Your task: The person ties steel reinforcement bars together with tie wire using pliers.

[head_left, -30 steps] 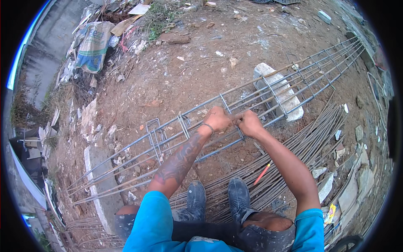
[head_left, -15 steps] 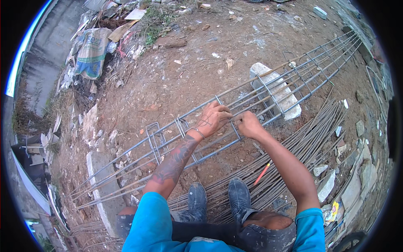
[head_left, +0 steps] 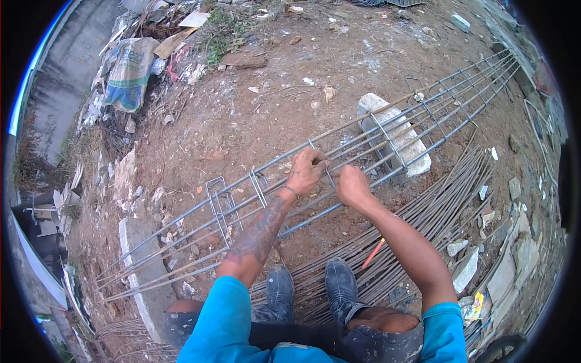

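A long rebar cage of thin steel bars with rectangular stirrups runs slantwise from lower left to upper right in front of me. Over its middle, my left hand has its fingers curled closed against a stirrup where that crosses the bars. Just right of it, my right hand is a fist at the same stirrup, knuckles up. Whatever either hand pinches is hidden by the fingers. Several loose stirrups hang bunched on the cage left of my left hand.
Concrete blocks prop the cage, another block standing at its left end. Loose rebar lies piled by my boots, with an orange-red stick-like tool on it. A torn sack and rubble lie far left.
My right hand has turned to a tighter fist with the knuckles up. My left hand's fingers have curled in more at the stirrup. The view has shifted slightly.
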`<state>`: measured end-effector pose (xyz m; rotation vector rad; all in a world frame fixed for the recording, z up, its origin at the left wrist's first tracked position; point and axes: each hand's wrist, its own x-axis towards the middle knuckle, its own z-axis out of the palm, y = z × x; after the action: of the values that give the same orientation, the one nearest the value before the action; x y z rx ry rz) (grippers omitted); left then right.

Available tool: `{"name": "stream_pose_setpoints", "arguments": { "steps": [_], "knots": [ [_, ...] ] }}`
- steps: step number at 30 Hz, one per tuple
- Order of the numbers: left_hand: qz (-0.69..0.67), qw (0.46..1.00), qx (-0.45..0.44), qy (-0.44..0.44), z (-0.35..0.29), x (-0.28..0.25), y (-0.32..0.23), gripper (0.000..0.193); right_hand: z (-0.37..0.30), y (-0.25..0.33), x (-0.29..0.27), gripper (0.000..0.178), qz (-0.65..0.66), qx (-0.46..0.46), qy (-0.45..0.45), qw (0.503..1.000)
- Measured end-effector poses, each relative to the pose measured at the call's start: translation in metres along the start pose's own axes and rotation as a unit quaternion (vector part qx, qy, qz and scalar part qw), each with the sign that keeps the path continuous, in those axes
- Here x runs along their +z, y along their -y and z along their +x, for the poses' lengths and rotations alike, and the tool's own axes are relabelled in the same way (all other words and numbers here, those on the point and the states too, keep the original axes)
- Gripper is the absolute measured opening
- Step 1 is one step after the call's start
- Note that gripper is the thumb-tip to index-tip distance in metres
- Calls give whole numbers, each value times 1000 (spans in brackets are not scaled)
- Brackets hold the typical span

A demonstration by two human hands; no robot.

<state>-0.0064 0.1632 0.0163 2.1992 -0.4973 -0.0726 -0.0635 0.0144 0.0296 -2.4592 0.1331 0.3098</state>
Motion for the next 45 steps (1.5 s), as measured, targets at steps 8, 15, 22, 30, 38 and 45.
{"name": "stream_pose_setpoints", "arguments": {
  "steps": [8,15,22,30,38,45],
  "knots": [
    [-5,1000,23,3,-10,-5,3,12,2,6,-13,17,38,-6,73,997],
    [63,939,337,15,-25,-12,13,19,9,-6,-7,20,52,10,55,997],
    [174,882,416,140,-27,-37,21,47,13,-8,-11,18,74,-4,85,994],
    [299,869,346,192,-39,-50,1,57,14,3,-18,20,34,-13,76,996],
    [145,980,-35,134,-36,-32,-8,35,1,13,-5,26,-43,-7,5,999],
    [290,951,49,90,-20,-10,-5,25,0,11,6,29,-48,-22,-46,998]
  ]
}}
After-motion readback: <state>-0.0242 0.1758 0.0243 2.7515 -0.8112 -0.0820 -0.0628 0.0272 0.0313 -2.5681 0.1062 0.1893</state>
